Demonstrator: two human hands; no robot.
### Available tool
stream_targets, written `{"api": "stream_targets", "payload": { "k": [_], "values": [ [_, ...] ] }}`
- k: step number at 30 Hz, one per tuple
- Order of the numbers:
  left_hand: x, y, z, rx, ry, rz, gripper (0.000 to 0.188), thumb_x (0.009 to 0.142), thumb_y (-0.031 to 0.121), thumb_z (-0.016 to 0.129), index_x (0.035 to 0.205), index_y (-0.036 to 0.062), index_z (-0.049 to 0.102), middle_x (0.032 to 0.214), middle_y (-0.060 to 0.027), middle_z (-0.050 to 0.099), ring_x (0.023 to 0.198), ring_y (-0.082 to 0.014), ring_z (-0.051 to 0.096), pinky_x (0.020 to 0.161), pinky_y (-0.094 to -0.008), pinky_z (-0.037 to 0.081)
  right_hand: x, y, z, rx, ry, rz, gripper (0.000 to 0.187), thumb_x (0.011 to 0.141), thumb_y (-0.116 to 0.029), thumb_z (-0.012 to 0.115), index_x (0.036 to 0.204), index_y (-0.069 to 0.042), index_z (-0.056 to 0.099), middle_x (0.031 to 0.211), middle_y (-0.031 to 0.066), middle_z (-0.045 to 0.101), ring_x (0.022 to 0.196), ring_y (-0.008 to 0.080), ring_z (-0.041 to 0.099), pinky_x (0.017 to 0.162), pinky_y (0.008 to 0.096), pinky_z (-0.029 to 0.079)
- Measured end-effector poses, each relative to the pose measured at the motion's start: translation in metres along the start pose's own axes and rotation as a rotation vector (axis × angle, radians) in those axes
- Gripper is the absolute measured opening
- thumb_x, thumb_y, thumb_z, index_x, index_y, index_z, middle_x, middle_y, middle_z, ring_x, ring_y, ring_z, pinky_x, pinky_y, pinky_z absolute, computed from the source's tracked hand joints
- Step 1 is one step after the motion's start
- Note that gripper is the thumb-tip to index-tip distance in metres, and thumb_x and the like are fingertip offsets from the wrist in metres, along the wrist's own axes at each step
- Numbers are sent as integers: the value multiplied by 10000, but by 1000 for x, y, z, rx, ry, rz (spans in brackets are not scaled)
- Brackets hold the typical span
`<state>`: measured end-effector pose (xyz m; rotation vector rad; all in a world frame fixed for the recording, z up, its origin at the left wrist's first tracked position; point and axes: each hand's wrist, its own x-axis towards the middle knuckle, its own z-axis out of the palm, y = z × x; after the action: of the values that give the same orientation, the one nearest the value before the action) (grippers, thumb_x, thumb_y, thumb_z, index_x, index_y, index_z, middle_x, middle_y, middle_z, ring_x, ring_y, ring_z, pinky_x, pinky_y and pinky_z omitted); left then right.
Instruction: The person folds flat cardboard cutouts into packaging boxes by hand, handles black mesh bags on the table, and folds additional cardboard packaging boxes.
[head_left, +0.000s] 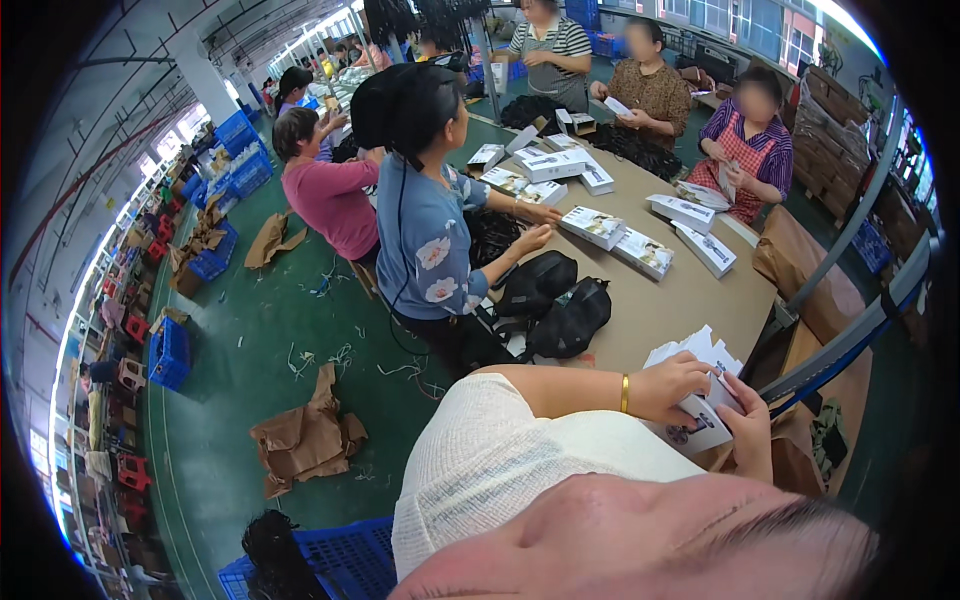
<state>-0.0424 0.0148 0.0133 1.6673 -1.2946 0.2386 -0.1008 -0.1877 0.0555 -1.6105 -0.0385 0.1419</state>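
Close to my body at the table's near right, I hold a white printed carton (pixel 703 428) between both hands. My left hand (pixel 676 390), with a gold bangle at its wrist, grips the carton's upper edge with bent fingers. On the other side, my right hand (pixel 750 422) is closed on the carton's right edge, its thumb and fingers near the end flaps. More white carton pieces (pixel 708 345) lie just beyond my hands, partly hidden by them. Whether the carton holds anything cannot be seen.
Printed boxes (pixel 595 227) lie across the brown table (pixel 690 310). Black fabric items (pixel 570 318) sit at its left edge beside a co-worker in blue (pixel 425 230). Other people stand around the far side. A metal post (pixel 850 225) rises at right; brown paper (pixel 305 435) litters the floor.
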Motion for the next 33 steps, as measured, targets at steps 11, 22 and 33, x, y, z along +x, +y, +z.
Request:
{"api": "stream_targets", "payload": {
  "k": [11, 22, 33],
  "values": [
    [47, -100, -50, 935, 395, -304, 502, 627, 200, 680, 1101, 119, 533, 1311, -129, 414, 1198, -323, 350, 961, -434, 309, 116, 130, -90, -321, 438, -84, 615, 847, -255, 551, 1345, 4, 301, 1271, 207, 441, 1177, 286, 435, 993, 347, 330],
    [-4, -192, 109, 15, -250, -1186, 587, 773, 358, 611, 1144, -68, 454, 1177, -251, 510, 1101, -345, 507, 929, -388, 404, 151, 243, -91, -552, 557, 291, 509, 797, -179, 591, 1241, -10, 410, 1177, 206, 523, 1090, 354, 503, 922, 416, 394],
    [48, -102, 20, -509, 235, -1080, 350, 804, 405, 629, 786, 57, 603, 661, 7, 537, 561, -77, 466, 504, -249, 396, 69, 97, -13, 391, 436, -218, 465, 692, 57, 371, 1146, 6, 458, 1041, 90, 549, 954, 180, 534, 859, 275, 404]
  ]
}}
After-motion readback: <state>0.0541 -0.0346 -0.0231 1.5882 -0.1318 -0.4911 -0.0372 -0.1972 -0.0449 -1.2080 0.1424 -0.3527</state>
